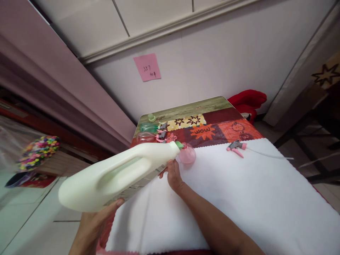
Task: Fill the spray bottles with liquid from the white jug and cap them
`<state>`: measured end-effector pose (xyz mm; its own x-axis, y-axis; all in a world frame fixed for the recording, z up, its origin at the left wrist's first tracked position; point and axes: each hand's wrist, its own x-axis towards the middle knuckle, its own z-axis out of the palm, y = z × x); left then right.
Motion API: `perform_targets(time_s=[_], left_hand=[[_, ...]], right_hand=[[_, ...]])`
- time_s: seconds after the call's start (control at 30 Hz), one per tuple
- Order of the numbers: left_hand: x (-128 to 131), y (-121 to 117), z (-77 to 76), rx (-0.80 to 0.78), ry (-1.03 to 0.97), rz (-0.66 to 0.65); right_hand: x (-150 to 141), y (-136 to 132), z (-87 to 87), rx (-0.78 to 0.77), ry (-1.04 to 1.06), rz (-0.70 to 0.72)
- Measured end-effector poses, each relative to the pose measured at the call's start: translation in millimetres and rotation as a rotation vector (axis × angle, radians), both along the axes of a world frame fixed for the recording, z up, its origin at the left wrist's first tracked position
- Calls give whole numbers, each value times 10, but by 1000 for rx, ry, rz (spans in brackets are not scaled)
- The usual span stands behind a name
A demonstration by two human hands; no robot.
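A big pale-green laundry detergent bottle (pixel 138 152) is tilted nearly level, its green spout (pixel 179 145) pointing right. The spout is at the mouth of a small pink spray bottle (pixel 188 154) without its trigger head; whether liquid flows I cannot tell. My left hand (pixel 106 210) holds the detergent bottle from below near its base, most fingers hidden behind it. My right hand (pixel 174 175) grips it under the neck, close to the pink bottle. A grey and pink trigger head (pixel 236 147) with a clear tube lies on the white cloth (pixel 239 198).
A green spray bottle (pixel 148 127) and a clear pink one (pixel 146 137) lie at the table's left. Behind them is a green cap (pixel 151 118). A pink note (pixel 147 67) is on the wall; a purple curtain (pixel 79 92) hangs left.
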<state>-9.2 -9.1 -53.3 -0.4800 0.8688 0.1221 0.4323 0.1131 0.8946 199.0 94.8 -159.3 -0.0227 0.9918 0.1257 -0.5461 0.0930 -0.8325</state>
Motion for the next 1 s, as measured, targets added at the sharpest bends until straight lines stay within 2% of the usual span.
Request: perform_targets(time_s=[0.2, 0.7, 1.0], left_hand=[[30, 2, 41, -71, -48, 29], [9, 3, 22, -32, -67, -9], [120, -1, 48, -17, -120, 7]], right_hand=[[1, -1, 18, 7, 10, -7], [3, 0, 35, -10, 15, 3], [-11, 8, 11, 2, 38, 0]])
